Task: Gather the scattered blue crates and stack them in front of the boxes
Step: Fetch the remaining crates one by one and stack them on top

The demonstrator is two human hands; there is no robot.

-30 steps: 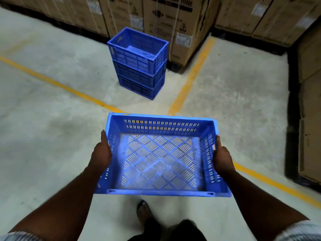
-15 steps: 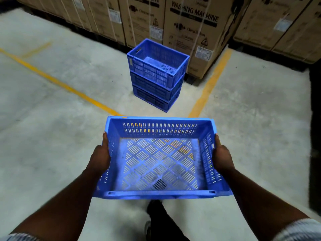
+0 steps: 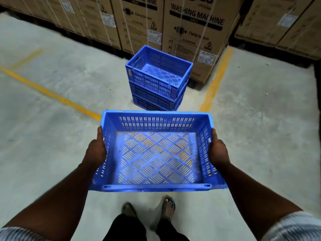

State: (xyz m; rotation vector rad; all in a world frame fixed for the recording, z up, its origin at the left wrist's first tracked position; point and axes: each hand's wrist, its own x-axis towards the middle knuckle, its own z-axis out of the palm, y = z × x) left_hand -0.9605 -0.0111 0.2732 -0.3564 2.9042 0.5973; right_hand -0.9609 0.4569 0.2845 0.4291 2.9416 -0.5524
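Note:
I carry an empty blue slatted crate (image 3: pixel 156 153) level at waist height. My left hand (image 3: pixel 95 152) grips its left wall and my right hand (image 3: pixel 218 152) grips its right wall, thumbs along the rim. Straight ahead on the floor stands a stack of three blue crates (image 3: pixel 157 79), set in front of the cardboard washing machine boxes (image 3: pixel 196 32). The carried crate's far rim hides the foot of the stack.
Rows of strapped cardboard boxes (image 3: pixel 83 20) line the back, with more at the right (image 3: pixel 281 23). Yellow floor lines (image 3: pixel 48 93) run across the concrete floor (image 3: pixel 260 127). My feet (image 3: pixel 166 206) show below the crate.
I have walked closer to the stack. It now sits larger and nearly centred ahead, just beyond the carried crate's far rim. Both hands keep the same grip.

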